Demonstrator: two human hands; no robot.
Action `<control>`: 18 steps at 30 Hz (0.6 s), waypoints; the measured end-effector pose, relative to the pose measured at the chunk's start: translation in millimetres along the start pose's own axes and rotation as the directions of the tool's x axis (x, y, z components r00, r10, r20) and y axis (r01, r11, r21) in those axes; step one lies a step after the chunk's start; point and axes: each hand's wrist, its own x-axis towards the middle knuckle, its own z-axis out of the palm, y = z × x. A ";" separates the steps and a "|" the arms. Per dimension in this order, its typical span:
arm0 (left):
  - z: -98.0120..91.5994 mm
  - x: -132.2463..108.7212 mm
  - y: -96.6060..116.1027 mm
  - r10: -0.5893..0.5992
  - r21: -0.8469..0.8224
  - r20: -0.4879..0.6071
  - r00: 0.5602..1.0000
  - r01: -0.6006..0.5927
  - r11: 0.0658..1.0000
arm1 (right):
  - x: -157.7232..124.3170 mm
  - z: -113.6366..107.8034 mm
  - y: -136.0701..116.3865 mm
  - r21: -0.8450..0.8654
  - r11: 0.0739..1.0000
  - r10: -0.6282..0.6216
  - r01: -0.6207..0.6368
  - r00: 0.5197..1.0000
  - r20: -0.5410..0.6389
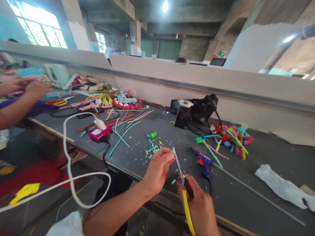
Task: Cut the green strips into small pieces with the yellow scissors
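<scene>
Near the table's front edge, my right hand (200, 205) is wrapped round scissors (181, 170) with yellow and dark handles, blades pointing up and away. The blade tips meet the fingertips of my left hand (158, 168), which are pinched on a small light green piece (173, 150), mostly hidden. Beyond my left hand lie green cut bits (153, 148) scattered on the dark table. Right of the blades rests a blue glue gun (205, 165) with an orange trigger. Behind it are pipe-cleaner flowers (232, 136) in several colours.
Loose pipe cleaners (123, 136) and a magenta power block (100, 132) with a white cable lie left. A phone (182, 117) leans by a black bag (205, 106) at the back. Another person's hands (36, 88) are at far left. White cloth (280, 186) lies right.
</scene>
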 end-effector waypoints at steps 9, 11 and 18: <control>-4.0 -0.9 -3.5 -0.190 0.037 0.109 0.976 0.187 0.982 | 15.1 -7.0 3.6 0.311 0.943 0.174 -0.122 0.974 -0.144; -2.9 -2.1 -5.2 -0.269 0.135 0.133 0.954 0.252 0.958 | 17.9 -10.1 3.1 0.459 0.863 0.293 -0.212 0.949 -0.112; -1.5 -7.0 -16.2 -0.469 0.382 0.168 0.867 0.381 0.842 | 18.7 -17.7 2.4 0.715 0.675 0.332 -0.184 0.941 -0.071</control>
